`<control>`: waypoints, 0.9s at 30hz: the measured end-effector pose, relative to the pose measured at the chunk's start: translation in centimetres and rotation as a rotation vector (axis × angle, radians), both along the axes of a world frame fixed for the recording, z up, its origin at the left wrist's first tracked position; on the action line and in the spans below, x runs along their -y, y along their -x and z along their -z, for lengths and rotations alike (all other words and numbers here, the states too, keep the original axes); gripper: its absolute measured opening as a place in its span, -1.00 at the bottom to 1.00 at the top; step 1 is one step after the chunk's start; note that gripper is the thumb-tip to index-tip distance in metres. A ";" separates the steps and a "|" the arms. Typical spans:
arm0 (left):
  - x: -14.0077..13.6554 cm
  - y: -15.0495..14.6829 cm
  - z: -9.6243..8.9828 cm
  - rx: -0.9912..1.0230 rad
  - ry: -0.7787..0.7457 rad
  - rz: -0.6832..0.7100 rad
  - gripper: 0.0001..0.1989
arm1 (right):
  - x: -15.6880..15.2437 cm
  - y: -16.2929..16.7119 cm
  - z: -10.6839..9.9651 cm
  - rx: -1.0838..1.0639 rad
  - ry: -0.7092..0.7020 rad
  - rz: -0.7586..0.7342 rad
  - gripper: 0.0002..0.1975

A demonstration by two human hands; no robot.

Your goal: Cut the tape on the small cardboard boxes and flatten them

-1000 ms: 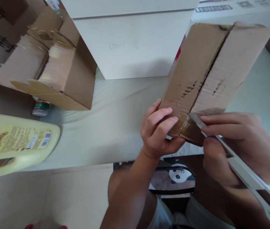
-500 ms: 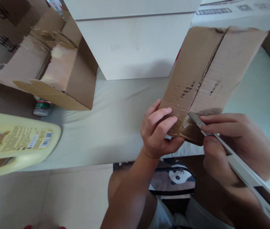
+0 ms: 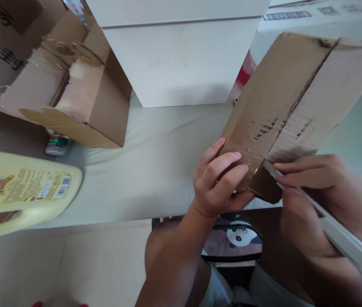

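Observation:
A brown cardboard box (image 3: 283, 115) is tilted up in front of me, a dark seam running along the face turned towards me. My left hand (image 3: 221, 177) grips its lower left corner, fingers over the face and thumb at the bottom edge. In my right hand (image 3: 325, 200) is a long white-handled blade (image 3: 273, 171), pinched close to its grey tip. That tip touches the box at the lower end of the seam, beside clear tape. The rest of the handle runs out of view at lower right, so its exact kind is unclear.
A large white box (image 3: 181, 64) stands behind on the pale cloth surface (image 3: 142, 170). To the left are an opened cardboard box (image 3: 107, 98), a small jar with a green label (image 3: 57, 144) and a yellow jug (image 3: 27, 183). A panda-print item (image 3: 238, 236) lies below the edge.
The cardboard box has shifted right and slightly towards me, tilting further. Both hands moved with it, and the blade tip stays at the seam's lower end.

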State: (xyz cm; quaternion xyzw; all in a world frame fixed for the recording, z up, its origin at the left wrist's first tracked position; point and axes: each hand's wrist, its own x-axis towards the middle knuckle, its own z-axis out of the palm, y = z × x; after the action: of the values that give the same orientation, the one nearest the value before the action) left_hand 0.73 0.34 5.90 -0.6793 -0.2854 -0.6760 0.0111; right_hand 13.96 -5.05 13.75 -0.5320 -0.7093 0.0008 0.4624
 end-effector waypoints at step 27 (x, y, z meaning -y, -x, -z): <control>-0.2 0.1 0.4 -0.040 0.031 -0.026 -0.70 | -0.9 -0.6 0.5 -0.216 -0.038 -0.143 -0.83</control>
State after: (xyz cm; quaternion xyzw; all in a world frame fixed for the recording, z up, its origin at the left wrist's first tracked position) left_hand 0.62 0.51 5.52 -0.6889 -0.3042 -0.6578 0.0150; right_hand 14.57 -4.13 13.22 -0.4679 -0.6914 0.0778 0.5450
